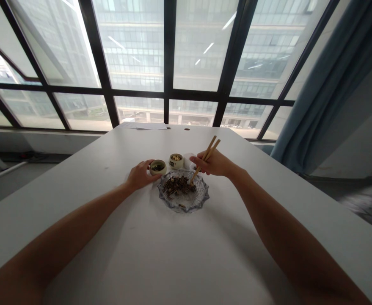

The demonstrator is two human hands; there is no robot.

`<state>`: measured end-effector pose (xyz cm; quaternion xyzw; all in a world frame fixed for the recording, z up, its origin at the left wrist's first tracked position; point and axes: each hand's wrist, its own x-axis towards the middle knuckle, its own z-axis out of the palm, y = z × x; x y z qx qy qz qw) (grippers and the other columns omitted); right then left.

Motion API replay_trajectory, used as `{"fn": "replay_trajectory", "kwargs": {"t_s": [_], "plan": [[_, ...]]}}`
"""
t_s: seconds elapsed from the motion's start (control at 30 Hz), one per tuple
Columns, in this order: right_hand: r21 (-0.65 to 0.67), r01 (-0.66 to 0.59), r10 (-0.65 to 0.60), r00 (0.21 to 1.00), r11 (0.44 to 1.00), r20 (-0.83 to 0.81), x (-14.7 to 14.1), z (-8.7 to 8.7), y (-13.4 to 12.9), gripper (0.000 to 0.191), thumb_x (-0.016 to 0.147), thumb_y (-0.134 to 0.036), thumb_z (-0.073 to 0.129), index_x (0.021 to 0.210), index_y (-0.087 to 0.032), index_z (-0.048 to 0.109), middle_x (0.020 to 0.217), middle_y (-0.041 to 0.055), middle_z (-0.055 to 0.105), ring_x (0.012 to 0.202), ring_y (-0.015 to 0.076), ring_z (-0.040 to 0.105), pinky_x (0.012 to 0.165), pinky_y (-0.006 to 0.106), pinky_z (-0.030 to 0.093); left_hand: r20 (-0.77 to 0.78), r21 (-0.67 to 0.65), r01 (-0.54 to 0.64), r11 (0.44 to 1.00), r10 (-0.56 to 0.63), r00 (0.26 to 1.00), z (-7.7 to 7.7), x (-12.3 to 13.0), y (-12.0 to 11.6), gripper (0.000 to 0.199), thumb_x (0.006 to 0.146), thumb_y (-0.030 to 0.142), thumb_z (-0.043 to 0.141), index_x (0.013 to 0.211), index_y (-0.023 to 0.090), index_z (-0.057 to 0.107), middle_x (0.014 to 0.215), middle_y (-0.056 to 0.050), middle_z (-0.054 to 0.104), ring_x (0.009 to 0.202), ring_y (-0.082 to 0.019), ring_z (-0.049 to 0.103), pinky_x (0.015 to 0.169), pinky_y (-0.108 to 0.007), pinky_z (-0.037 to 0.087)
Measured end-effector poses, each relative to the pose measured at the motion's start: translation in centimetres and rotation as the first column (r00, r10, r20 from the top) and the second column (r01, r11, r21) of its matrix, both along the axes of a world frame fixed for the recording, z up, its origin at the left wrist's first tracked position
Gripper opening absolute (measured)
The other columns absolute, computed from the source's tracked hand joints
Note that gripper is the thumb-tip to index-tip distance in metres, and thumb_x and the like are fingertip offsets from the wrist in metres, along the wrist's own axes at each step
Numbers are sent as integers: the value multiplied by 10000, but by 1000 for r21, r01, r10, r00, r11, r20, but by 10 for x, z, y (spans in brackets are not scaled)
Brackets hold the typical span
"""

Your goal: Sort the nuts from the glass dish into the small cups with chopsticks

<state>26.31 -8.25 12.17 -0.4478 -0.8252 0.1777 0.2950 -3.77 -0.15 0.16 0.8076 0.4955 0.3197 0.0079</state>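
Observation:
My left hand [140, 174] curls round the left side of a small pale cup [158, 171] with dark bits inside, thumb toward the front. In my right hand [216, 162] is a pair of wooden chopsticks [208, 153], slanting down to the left. Their tips reach the dark brown pile, which looks like seeds [178, 186], in a scalloped clear glass dish [201, 199]. Behind the dish stands a second small cup [176, 163] with dark lettering and pale, nut-like pieces. A white container [192, 166] is partly hidden by my right fingers; its contents are hard to make out.
A white table [179, 254] stretches toward the windows. At its far edge lie white paper sheets [143, 126] and a round hole [187, 129]. A blue curtain [325, 97] hangs at the right beside the black-framed window [169, 51].

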Motion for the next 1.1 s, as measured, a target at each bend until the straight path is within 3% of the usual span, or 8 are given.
{"fn": "replay_trajectory", "kwargs": {"t_s": [1.1], "plan": [[-104, -18, 18, 1000, 994, 0, 0, 2, -1, 593, 905, -670, 552, 589, -170, 588, 483, 14, 611, 381, 98, 572, 383, 194, 434, 5, -5, 11, 1000, -11, 1000, -1, 0, 0, 615, 767, 573, 693, 1262, 216, 615, 1118, -86, 738, 919, -254, 695, 835, -364, 545]]}}
